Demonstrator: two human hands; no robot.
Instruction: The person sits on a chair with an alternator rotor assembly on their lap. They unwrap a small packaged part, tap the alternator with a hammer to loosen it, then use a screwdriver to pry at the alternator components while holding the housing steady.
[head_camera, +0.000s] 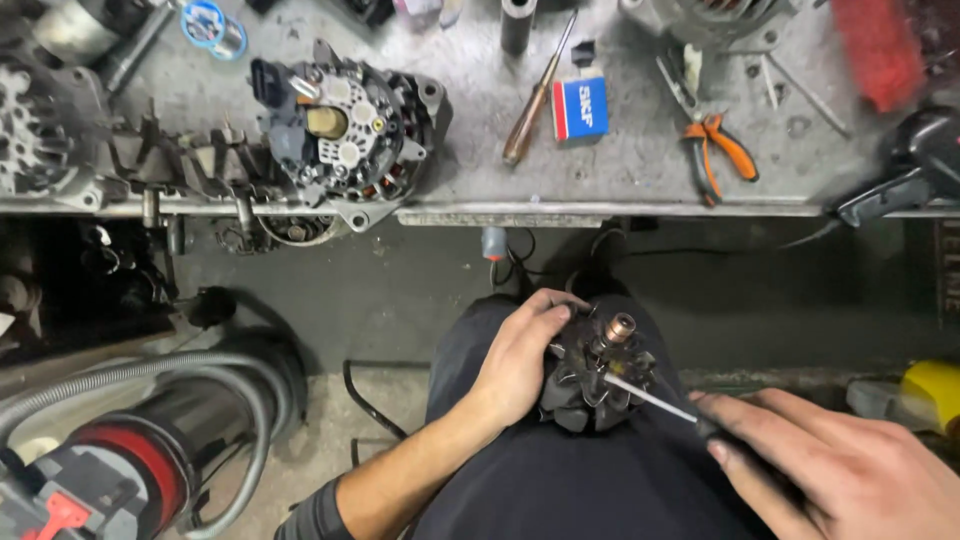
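Left hand (520, 365) gripped the dark alternator rotor (590, 375) on the person's lap, fingers wrapped round its claw poles. Right hand (840, 465) was closed on a thin screwdriver (650, 398), tip touching the rotor near the copper slip ring (620, 326). Rotor looked heavy, rigid, greasy; best held by the claws, not the ring.

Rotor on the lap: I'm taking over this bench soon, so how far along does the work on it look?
Done: the rotor is out of its housing, and an alternator lies opened on the bench. In hand: the left hand steadies the rotor on the knee while the right hand puts a thin tool to it near the copper shaft end. Left: the parts lie unassembled; pliers and screwdriver are out.
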